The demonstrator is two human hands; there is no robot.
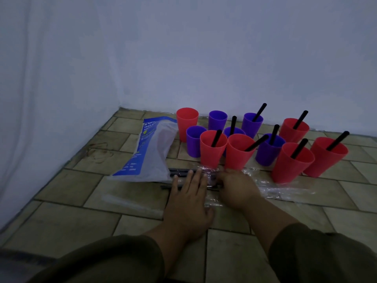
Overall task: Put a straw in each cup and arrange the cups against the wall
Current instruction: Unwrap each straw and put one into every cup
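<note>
Pressing flat with straight, spread fingers, the left hand lies on loose black straws in crinkled clear wrap on the tiled floor. The right hand curls over them just beside it; whether it grips one is hidden. Smooth, tapered red and purple plastic cups cluster just beyond, near the wall, eight holding straws, beside a glossy blue-and-white bag.

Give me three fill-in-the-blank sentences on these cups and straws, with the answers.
1. Exactly ___ purple cups lack a straw.
2. Every straw standing in a cup is ___ in colour.
3. The only red cup without a straw stands beside the white-and-___ bag.
Missing words: two; black; blue.
</note>
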